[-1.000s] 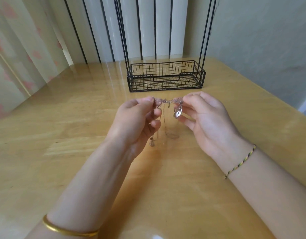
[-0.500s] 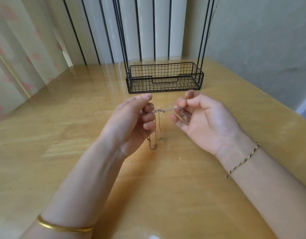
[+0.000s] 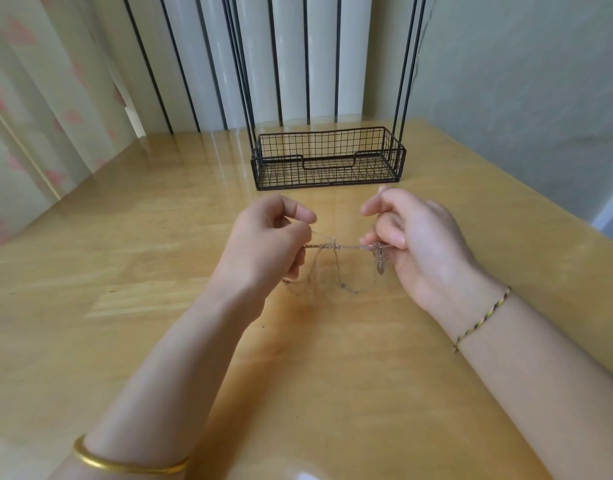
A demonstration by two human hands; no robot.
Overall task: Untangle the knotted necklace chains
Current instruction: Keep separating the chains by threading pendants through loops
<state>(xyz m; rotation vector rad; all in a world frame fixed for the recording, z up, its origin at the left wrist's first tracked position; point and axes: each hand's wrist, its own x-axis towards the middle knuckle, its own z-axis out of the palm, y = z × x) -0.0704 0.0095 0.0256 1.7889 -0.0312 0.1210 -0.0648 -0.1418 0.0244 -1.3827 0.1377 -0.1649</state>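
I've got the necklace chains [image 3: 346, 247] strung taut between both hands, just above the surface [image 3: 125, 278], w/ slack loops hanging toward it. Left hand [image 3: 263, 244] pinches one end; right hand [image 3: 419, 244] pinches the other, beside a small pendant [image 3: 381, 263]. Hands are apart, each clamped on chain. Long axis runs left-right across my view. Chain looks v. light, limp, thin & prob. fragile, so I'd grip close either side of the knot [image 3: 332, 244]. It seems approx. mid-span, tho blur makes that uncertain.
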